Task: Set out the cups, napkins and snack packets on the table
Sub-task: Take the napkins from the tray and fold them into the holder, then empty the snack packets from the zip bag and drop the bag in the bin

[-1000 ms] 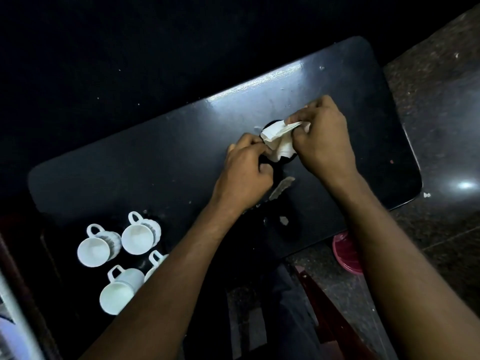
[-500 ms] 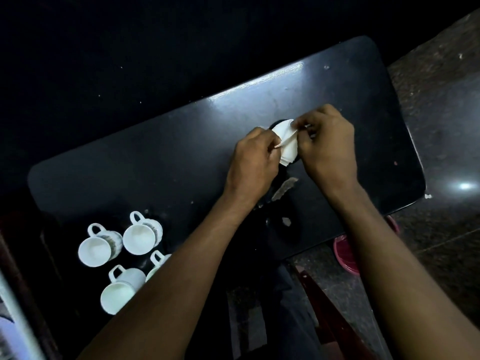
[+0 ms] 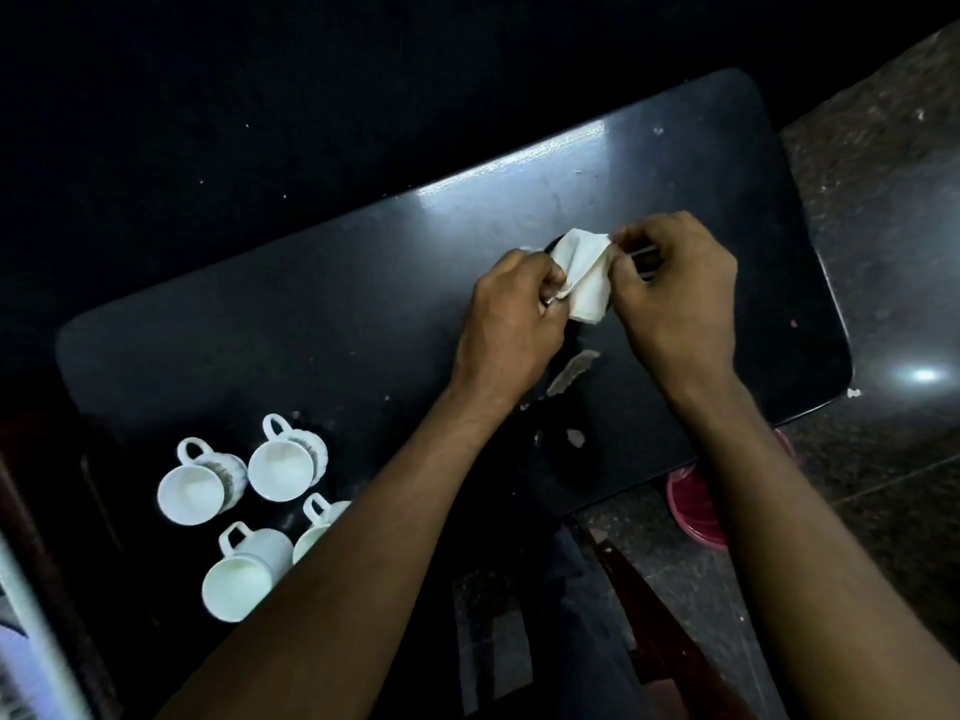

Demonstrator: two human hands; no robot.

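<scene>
A white paper napkin (image 3: pixel 584 275) is pinched between both hands above the middle of the black table (image 3: pixel 322 314). My left hand (image 3: pixel 511 324) grips its lower left edge and my right hand (image 3: pixel 675 298) grips its upper right corner. A dark round object under the napkin is mostly hidden. Several white cups with handles stand together at the table's front left: one (image 3: pixel 200 485) at the left, one (image 3: pixel 285 465) beside it, one (image 3: pixel 244 574) nearer me, and one (image 3: pixel 317 527) partly behind my left forearm.
Pale scraps (image 3: pixel 571 371) lie on the table just below my hands. A pink round object (image 3: pixel 696 506) sits on the stone floor off the table's front right edge. A dark red chair part (image 3: pixel 649 605) is under me.
Both hands have kept working the napkin in place. It has been drawn out and now hangs as a wider folded sheet between them; my right hand shifted slightly right.
</scene>
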